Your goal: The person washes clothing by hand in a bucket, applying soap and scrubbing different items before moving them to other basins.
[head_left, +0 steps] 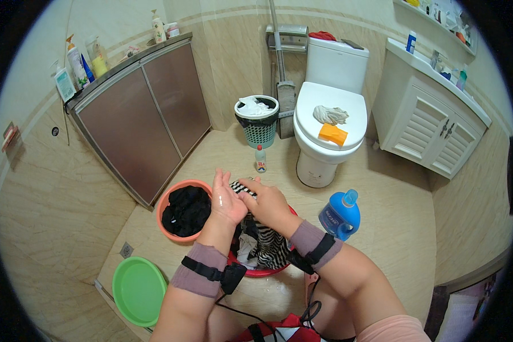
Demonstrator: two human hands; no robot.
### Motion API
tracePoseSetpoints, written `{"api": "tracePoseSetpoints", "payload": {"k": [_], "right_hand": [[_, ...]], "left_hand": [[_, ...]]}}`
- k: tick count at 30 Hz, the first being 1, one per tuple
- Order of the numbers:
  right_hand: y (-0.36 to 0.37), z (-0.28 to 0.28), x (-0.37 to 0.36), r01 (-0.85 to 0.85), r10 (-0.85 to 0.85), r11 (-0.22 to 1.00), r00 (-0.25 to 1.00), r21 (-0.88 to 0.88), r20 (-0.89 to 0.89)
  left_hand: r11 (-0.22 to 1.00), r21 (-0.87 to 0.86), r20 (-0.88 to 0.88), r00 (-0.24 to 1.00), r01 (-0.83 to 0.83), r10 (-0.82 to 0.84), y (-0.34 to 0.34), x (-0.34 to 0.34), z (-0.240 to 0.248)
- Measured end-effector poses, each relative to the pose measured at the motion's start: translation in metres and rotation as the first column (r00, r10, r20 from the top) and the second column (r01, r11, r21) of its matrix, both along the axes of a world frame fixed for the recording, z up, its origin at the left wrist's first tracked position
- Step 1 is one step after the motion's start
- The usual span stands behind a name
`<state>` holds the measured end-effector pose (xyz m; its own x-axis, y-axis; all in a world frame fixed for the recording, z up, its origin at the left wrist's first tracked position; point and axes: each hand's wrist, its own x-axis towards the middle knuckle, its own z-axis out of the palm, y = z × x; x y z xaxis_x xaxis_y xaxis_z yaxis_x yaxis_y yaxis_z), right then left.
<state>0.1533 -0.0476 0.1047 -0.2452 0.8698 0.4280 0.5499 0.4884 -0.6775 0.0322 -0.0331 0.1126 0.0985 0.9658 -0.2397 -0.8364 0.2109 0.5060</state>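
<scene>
A black-and-white striped cloth (272, 246) hangs out of a red basin (262, 273) in front of me, and part of it shows between my hands. My right hand (269, 204) is closed round its upper part, with the thumb side against my other palm. My left hand (227, 202) is turned palm up, its fingers stretched out and wet. Below the hands, a pale cloth (246, 248) and dark clothes lie in the basin, partly hidden by my forearms.
An orange basin (162, 219) with black clothes stands left; a green basin (138, 290) is nearer. A blue detergent jug (340, 215) stands right. Farther off are a small bottle (260, 159), a bin (260, 134) and a toilet (314, 165) with a cloth and orange packet on its lid.
</scene>
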Motion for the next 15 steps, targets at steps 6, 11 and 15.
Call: {"api": "tracePoseSetpoints", "payload": {"k": [6,11,15], "right_hand": [[-0.043,0.029,-0.016,-0.139,0.143,0.987,0.989,0.076,-0.047],[-0.034,0.024,-0.015,0.005,-0.007,0.993,1.000,0.119,0.016],[-0.003,0.009,0.000,0.239,-0.239,0.971,0.968,-0.009,-0.080]], "left_hand": [[0.997,-0.065,0.171,0.985,0.040,-0.028,0.013,-0.020,-0.015],[0.980,-0.107,-0.110,0.978,0.167,-0.179,0.016,-0.013,-0.032],[0.981,-0.185,-0.077,0.994,0.059,-0.074,0.000,0.017,-0.014]]}}
